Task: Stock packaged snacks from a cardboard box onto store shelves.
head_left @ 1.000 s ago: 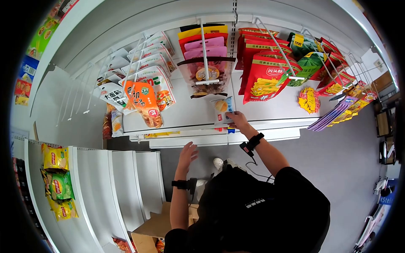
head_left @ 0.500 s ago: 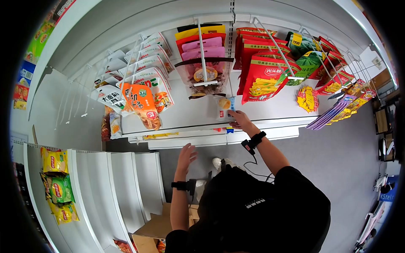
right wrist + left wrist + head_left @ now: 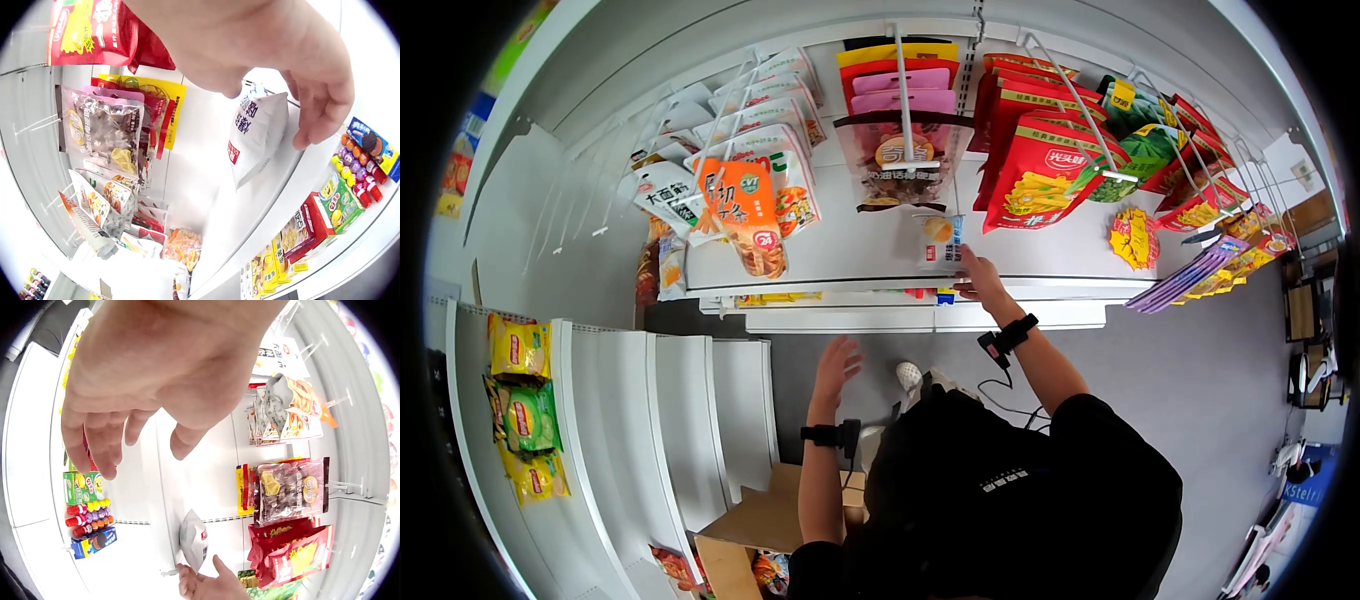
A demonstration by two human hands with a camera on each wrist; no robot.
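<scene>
A small white and blue snack bag sits on the white shelf, near its front edge and below the hanging brown candy bag. My right hand is right at the bag's near side. In the right wrist view, the right hand has its thumb and fingers spread on either side of the snack bag, with a gap on the finger side. The left hand hangs in the air in front of the shelf, fingers loose and holding nothing.
Red snack bags hang from hooks on the right, white and orange pouches on the left. A lower shelf carries boxed sweets. An open cardboard box stands on the floor beside shelves with chip bags.
My right hand has loosened from the snack bag and drawn slightly back to the right; the bag stays on the shelf. The left hand has hardly moved, while the head view has shifted a little.
</scene>
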